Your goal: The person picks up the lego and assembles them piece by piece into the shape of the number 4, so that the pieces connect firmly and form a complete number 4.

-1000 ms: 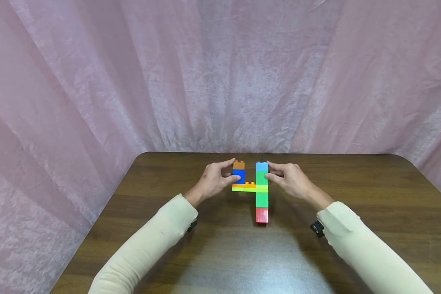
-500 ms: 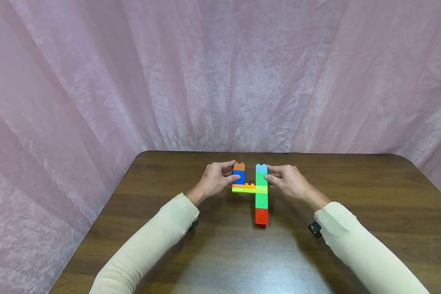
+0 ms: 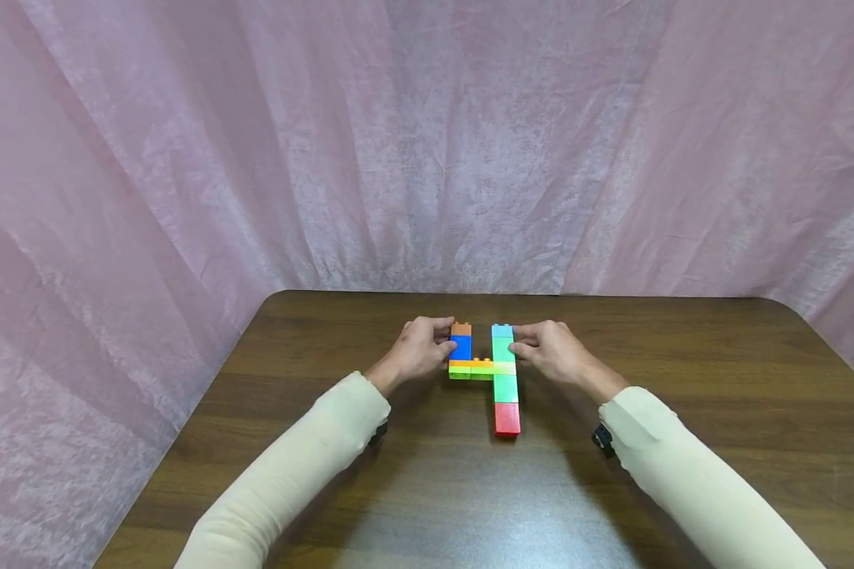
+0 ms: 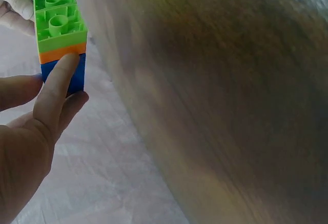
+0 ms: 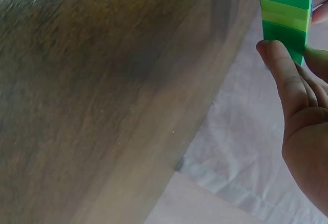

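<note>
A figure of joined toy building bricks (image 3: 505,388), shaped like a 4, is held between both hands. Its tall column runs from a red brick (image 3: 508,419) at the bottom through green to light blue (image 3: 501,331). An orange and lime crossbar (image 3: 471,370) joins it to a short column of blue (image 3: 460,348) and brown (image 3: 461,329) bricks. My left hand (image 3: 418,349) pinches the short column at the blue brick, thumb in front. My right hand (image 3: 553,350) pinches the tall column near its upper green brick (image 5: 287,45). Hollow undersides of lime bricks (image 4: 59,24) show in the left wrist view.
The brown wooden table (image 3: 427,490) lies beneath, with rounded far corners. A pink curtain (image 3: 427,142) hangs behind its far edge and along the sides. Dark straps with small devices (image 3: 602,439) sit at the wrists under pale sleeves.
The figure's upper end has dropped slightly in the head view and shifted a little left, so it leans. More of the crossbar's underside shows. Both hands keep their hold and move with it.
</note>
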Tool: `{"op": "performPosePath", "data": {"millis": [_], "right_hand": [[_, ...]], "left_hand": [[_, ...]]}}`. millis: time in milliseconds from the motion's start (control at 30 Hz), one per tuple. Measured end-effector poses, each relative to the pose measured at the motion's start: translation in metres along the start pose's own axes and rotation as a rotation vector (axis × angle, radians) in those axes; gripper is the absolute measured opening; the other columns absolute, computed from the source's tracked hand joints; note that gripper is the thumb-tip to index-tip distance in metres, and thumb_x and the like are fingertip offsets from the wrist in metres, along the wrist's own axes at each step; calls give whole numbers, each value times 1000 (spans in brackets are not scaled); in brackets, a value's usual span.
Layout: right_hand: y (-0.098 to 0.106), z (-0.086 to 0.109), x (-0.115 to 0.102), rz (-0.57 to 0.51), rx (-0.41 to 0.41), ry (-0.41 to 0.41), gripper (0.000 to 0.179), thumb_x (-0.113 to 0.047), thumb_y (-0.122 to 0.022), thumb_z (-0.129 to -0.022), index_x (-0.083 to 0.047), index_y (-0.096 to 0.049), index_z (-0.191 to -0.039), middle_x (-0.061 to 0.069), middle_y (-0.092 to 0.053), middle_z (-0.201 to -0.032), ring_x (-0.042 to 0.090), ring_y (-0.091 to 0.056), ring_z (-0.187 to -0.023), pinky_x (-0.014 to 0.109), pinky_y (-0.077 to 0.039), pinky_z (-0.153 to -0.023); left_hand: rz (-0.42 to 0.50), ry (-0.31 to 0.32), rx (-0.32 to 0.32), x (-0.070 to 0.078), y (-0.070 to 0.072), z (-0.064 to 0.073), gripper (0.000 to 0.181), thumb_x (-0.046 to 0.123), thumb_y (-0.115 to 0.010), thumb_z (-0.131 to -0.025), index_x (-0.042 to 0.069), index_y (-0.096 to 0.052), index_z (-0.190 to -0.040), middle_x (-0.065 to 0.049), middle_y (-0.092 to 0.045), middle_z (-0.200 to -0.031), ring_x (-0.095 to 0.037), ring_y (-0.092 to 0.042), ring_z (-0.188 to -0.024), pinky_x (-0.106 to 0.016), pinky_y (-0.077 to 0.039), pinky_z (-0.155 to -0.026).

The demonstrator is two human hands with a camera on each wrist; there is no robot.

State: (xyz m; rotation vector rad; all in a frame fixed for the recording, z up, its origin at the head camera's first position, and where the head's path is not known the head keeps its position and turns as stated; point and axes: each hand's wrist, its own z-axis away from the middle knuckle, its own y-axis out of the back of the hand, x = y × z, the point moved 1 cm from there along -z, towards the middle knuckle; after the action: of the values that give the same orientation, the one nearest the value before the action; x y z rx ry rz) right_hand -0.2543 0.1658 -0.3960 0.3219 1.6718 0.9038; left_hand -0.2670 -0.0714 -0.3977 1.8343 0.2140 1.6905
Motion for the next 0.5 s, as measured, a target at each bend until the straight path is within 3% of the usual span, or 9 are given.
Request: {"op": "performPosePath", "data": {"millis": [233, 500], "right_hand": [[-4, -3, 4, 38, -1, 12, 42, -6, -63, -98, 16, -54, -132, 27, -68, -112, 29, -73, -91, 42, -57, -83], [-9, -6, 8, 81, -18, 11, 42, -5, -65, -96, 18, -55, -129, 28, -69, -108, 28, -74, -82, 44, -58, -82]], "left_hand": [[-8, 36, 6, -2, -5, -5, 50, -4, -60, -97, -2, -48, -145, -23, -61, -131, -26, -68, -104, -31, -60, -67], [-9, 76, -5, -7, -10, -11, 49, -6, -59, -97, -4, -48, -145, -24, -58, -136, -30, -66, -110, -29, -60, -66]]}}
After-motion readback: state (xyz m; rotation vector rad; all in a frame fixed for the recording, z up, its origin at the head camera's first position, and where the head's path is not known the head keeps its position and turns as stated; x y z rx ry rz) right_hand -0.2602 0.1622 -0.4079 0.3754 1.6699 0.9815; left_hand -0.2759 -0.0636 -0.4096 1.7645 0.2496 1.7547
